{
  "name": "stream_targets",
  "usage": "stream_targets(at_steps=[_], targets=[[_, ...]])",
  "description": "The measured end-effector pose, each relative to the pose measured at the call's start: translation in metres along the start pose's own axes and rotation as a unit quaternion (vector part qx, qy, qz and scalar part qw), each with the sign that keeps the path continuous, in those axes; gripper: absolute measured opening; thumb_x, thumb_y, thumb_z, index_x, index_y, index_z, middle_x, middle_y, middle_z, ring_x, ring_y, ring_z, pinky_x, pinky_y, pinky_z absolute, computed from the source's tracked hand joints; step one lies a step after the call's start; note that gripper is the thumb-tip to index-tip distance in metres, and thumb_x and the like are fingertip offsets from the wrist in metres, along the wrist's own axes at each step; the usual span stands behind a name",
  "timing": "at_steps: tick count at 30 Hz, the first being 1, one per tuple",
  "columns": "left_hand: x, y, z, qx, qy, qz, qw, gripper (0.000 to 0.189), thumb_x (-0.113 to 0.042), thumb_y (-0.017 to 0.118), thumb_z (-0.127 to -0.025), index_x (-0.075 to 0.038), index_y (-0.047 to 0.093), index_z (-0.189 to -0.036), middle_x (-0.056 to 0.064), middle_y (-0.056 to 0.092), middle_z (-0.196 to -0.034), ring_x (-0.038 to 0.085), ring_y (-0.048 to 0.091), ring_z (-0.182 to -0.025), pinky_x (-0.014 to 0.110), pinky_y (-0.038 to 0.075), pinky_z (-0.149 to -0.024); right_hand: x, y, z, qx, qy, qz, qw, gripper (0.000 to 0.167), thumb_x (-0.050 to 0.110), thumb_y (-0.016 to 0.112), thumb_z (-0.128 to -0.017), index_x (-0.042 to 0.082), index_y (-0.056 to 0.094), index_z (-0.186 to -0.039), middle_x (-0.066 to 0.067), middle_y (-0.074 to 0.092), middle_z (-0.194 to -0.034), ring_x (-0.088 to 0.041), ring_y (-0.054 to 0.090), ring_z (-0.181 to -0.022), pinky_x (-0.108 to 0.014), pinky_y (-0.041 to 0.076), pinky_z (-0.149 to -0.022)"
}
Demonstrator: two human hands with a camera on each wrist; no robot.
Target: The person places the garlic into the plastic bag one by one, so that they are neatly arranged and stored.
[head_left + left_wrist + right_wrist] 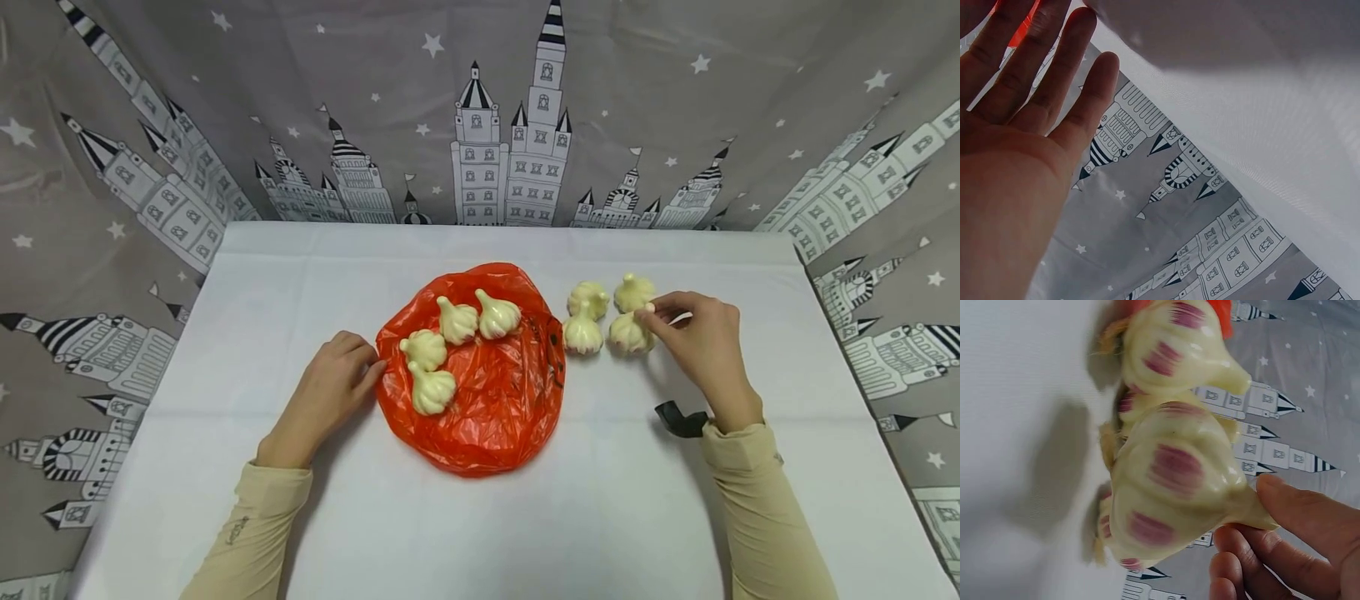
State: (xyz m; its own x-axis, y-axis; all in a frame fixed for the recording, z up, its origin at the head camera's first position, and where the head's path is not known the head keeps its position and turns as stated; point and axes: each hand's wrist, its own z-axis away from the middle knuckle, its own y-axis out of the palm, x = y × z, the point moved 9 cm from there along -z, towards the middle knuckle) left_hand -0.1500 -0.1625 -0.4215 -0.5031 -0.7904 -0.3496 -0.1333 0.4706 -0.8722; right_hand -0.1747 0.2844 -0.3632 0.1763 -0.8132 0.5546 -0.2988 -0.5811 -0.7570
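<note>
Pinching right-side garlic bulb [628, 337] by narrow neck with closed fingers of right hand [707, 346], likely for easy grip; touching red bag [487, 429] with loosely extended fingers of left hand [322, 396], probably steadying.

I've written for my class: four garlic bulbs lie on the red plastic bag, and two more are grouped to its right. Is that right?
Not quite: the head view shows four garlic bulbs, not two, grouped to the right of the red plastic bag, one of them pinched by the right-hand grip. Four bulbs do lie on the bag.
</note>
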Motion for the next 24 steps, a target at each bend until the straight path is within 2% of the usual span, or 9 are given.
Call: stream_targets(at_steps=[4, 10, 14, 24], targets=[[0.001, 0.001, 0.0, 0.004, -0.004, 0.002, 1.0, 0.013, -0.005, 0.076, -0.092, -0.001, 0.069, -0.082, 0.013, 0.068, -0.088, 0.033, 0.061, -0.093, 0.049, 0.051, -0.085, 0.004, -0.005, 0.001, -0.001, -0.005, 0.0, 1.0, 0.022, 0.02, 0.086, -0.089, 0.001, 0.081, -0.099, -0.017, 0.079, -0.086, -0.035, 0.076, -0.072, -0.01, 0.042, -0.067], [0.002, -0.001, -0.002, 0.002, -0.007, 0.009, 0.9999, 0.013, -0.004, 0.077, -0.092, -0.002, 0.069, -0.081, 0.012, 0.068, -0.088, 0.032, 0.061, -0.093, 0.049, 0.052, -0.085, 0.008, -0.01, 0.0, -0.011, -0.013, -0.012, 0.9998, 0.019, 0.016, 0.086, -0.089, 0.002, 0.081, -0.101, -0.013, 0.079, -0.086, -0.031, 0.076, -0.076, -0.006, 0.046, -0.066], [0.004, -0.003, -0.005, 0.0, -0.005, 0.011, 0.9999, 0.014, -0.004, 0.077, -0.092, -0.001, 0.069, -0.081, 0.013, 0.067, -0.088, 0.032, 0.061, -0.093, 0.048, 0.052, -0.085, 0.013, -0.012, -0.001, -0.02, -0.02, -0.018, 0.9995, 0.018, 0.014, 0.085, -0.089, 0.002, 0.081, -0.101, -0.013, 0.078, -0.085, -0.03, 0.075, -0.078, -0.001, 0.044, -0.067], [0.01, -0.001, -0.01, 0.009, -0.003, 0.013, 0.9999, 0.014, -0.004, 0.076, -0.092, -0.002, 0.069, -0.081, 0.013, 0.067, -0.088, 0.032, 0.061, -0.094, 0.048, 0.052, -0.086, 0.024, -0.016, -0.002, -0.033, -0.029, -0.013, 0.999, 0.017, 0.015, 0.084, -0.089, 0.004, 0.082, -0.103, -0.012, 0.078, -0.086, -0.032, 0.074, -0.077, 0.001, 0.042, -0.068]])
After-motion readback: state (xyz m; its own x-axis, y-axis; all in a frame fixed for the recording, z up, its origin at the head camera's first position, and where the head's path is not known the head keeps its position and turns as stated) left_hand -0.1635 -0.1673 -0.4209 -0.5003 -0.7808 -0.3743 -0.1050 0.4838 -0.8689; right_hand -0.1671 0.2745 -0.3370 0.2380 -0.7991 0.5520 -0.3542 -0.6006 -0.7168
